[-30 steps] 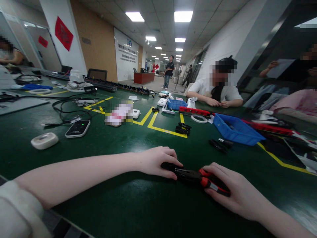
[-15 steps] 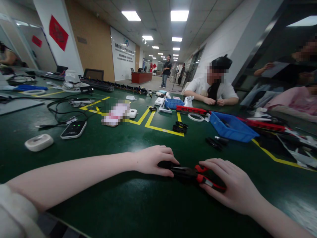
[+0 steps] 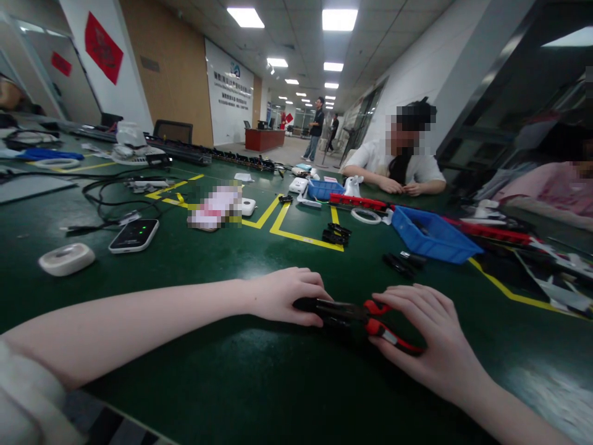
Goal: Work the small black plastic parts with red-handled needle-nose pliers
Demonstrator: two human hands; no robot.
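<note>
My left hand lies just above the table, thumb and fingers closed round a small black part. Pliers with red and black handles are in my right hand, its thumb on the lower handle and its fingers at the upper one. The handles stand apart. The dark jaws point left and meet the black part beside my left fingertips; their exact grip on it is hard to make out.
Several black parts lie beyond my hands, with more black pieces to the right. A blue bin stands behind them. On the left are a phone, a white-edged device and a white case. A person sits opposite.
The view has shifted slightly. The pliers have moved a little to the left and up, closer to my left fingers. Both hands keep their holds.
</note>
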